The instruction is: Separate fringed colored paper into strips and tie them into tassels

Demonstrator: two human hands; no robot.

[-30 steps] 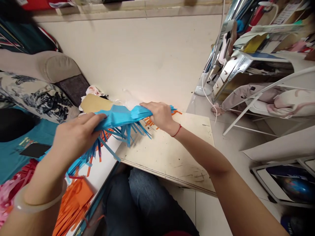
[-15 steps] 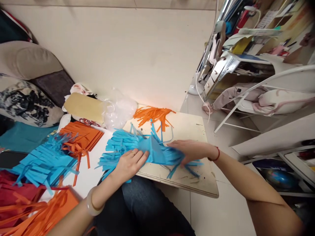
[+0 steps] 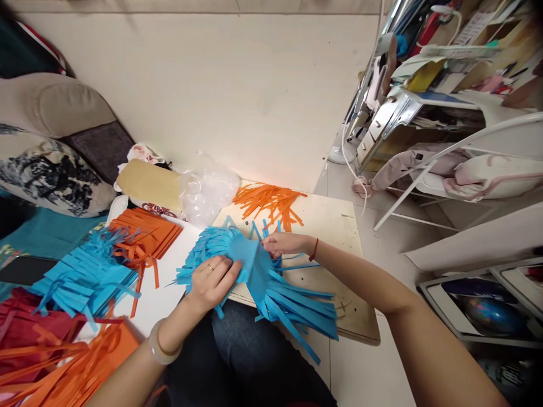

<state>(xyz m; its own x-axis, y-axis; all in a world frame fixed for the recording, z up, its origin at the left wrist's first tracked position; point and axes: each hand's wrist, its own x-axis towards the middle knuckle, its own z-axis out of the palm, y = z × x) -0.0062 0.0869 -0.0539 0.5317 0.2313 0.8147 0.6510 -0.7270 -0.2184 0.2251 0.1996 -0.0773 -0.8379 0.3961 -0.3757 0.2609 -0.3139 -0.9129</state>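
A sheet of blue paper cut into fringes (image 3: 271, 282) lies on a pale wooden board (image 3: 335, 226) over my lap. My left hand (image 3: 212, 280), with a ring and a pale bangle, presses flat on the uncut middle of the sheet. My right hand (image 3: 282, 244), with a red string at the wrist, pinches the sheet's far edge. Long blue strips hang over the board's near edge.
Orange fringed strips (image 3: 269, 202) lie at the board's far end beside a crumpled clear plastic bag (image 3: 210, 189). At left are stacks of orange paper (image 3: 144, 232), blue fringed paper (image 3: 80, 277) and cushions. A white folding chair (image 3: 458, 164) and cluttered shelves stand at right.
A second ago both hands held the blue fringed sheet up at the left. It now lies on the board, and the right hand has gone from its right side to its far edge.
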